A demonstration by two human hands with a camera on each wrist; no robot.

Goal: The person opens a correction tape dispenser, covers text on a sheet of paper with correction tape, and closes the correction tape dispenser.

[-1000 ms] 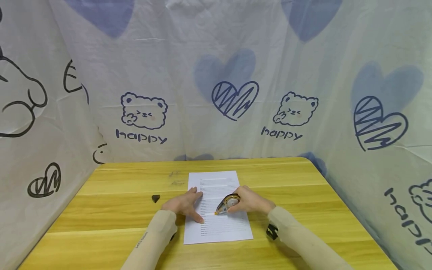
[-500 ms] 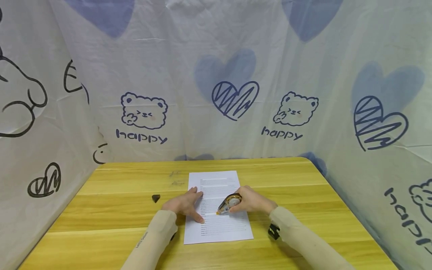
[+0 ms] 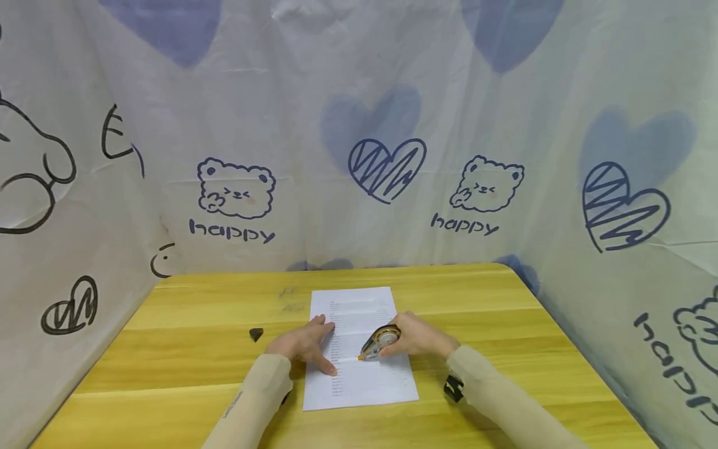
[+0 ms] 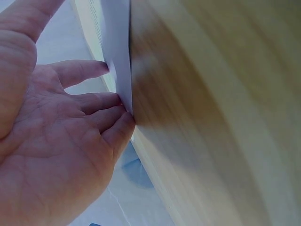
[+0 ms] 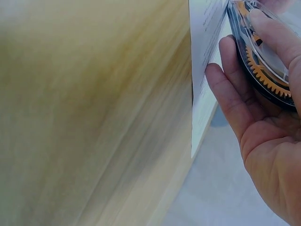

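Observation:
A printed white sheet of paper (image 3: pixel 373 390) lies upright on the wooden table in the head view. My left hand (image 3: pixel 303 343) rests on its left side, thumb and fingers spread apart; in the left wrist view the fingertips of the left hand (image 4: pixel 66 122) touch down at the paper's edge. With my right hand (image 3: pixel 419 337) I grip a correction tape dispenser (image 3: pixel 381 340), its orange tip down on a printed line in the lower half of the sheet. The right wrist view shows the thumb across the clear case of the correction tape (image 5: pixel 258 66), with orange gears inside.
A small black piece (image 3: pixel 256 334) lies on the table (image 3: pixel 185 362) left of the left hand. Faint grey marks show on the wood beyond the paper. Printed cloth (image 3: pixel 314 187) hangs behind the table and along both sides.
The correction tape's tip has slid slightly rightward along the printed line, my right hand moving with it. My left hand stays in place on the paper. The head view has shifted a little.

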